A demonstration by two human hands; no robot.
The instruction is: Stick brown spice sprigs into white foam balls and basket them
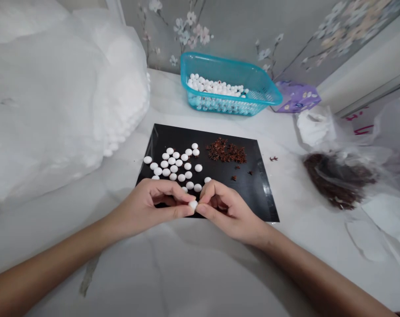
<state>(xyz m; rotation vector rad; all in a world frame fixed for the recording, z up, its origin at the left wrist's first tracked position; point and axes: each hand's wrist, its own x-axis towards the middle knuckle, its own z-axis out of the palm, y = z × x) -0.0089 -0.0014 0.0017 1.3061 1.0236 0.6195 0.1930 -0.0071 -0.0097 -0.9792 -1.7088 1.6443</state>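
Note:
A small white ball (193,205) is pinched between the thumb and forefinger of my left hand (150,204), over the near edge of a black board (249,193). My right hand (231,211) is closed in a pinch against the ball's right side. Whatever sits between its fingertips is too small or hidden to make out. Beyond my hands, several loose white balls (171,161) are spread over the board's left half. A pile of small reddish-brown plastic-looking pieces (225,151) lies at its far right, with a few strays nearer.
Behind the board stands a turquoise basket (231,105) with many white balls inside. A large bag of white balls (64,88) fills the left. To the right are a clear bag of brown pieces (338,178), a purple packet (297,97) and one loose brown piece (273,158).

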